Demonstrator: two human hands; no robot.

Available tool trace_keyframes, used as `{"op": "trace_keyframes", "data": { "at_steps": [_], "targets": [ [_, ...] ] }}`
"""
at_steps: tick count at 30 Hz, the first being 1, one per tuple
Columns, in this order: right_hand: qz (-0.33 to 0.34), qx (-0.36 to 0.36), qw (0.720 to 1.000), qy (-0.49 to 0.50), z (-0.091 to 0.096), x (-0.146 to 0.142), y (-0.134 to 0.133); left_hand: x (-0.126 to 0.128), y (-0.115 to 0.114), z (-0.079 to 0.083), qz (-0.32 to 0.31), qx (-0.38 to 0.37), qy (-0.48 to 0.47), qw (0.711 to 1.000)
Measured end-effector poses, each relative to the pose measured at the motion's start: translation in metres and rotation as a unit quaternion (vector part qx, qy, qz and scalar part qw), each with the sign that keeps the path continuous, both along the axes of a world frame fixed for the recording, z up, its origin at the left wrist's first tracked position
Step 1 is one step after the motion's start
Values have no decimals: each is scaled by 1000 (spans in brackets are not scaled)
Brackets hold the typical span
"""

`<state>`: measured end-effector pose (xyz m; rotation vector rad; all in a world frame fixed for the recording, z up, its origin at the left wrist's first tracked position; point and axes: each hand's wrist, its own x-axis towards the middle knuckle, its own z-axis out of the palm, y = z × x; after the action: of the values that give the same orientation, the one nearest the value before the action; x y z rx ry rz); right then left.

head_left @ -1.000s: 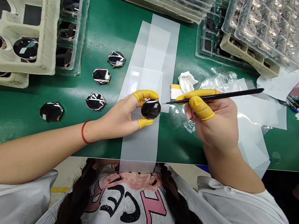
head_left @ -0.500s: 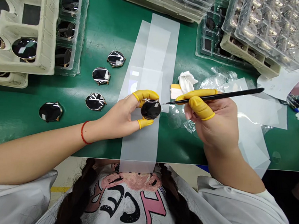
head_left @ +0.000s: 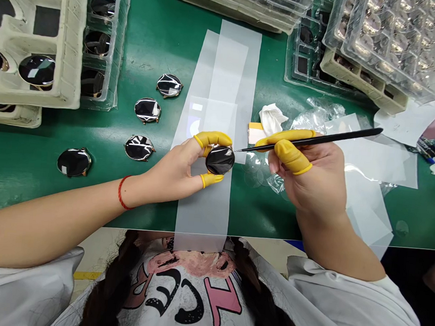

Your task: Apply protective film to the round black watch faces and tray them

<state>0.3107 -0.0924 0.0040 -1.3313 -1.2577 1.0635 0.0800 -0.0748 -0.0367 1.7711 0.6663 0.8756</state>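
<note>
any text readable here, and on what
White T-shirt: large printed letters, upside down in this view; the pink one may be "Z", the black ones too stylized to read
Dark pens at the right edge: markings too small to read

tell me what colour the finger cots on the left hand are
Yellow; the finger cots on the left hand show best in the head view.
</note>
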Motion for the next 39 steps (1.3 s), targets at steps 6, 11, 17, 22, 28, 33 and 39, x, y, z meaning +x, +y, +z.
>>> {"op": "trace_keyframes", "data": {
  "at_steps": [6,11,17,22,28,33,39],
  "targets": [
    [14,10,1000,9,0,0,0,0,0,1,7,8,0,1000],
    [15,2,1000,2,1,0,0,0,0,2,7,-3,4,1000],
    [5,6,1000,0,0,0,-1,0,0,2,6,-2,8,1000],
    [7,6,1000,-5,0,1,-2,1,0,2,6,-7,5,1000],
    [10,4,1000,-8,0,2,-2,0,-1,3,3,-18,4,1000],
    [14,10,1000,-8,0,2,-2,1,0,0,11,-7,9,1000],
    [21,11,1000,3,4,2,-5,1,0,-1,12,-23,19,999]
  ]
}}
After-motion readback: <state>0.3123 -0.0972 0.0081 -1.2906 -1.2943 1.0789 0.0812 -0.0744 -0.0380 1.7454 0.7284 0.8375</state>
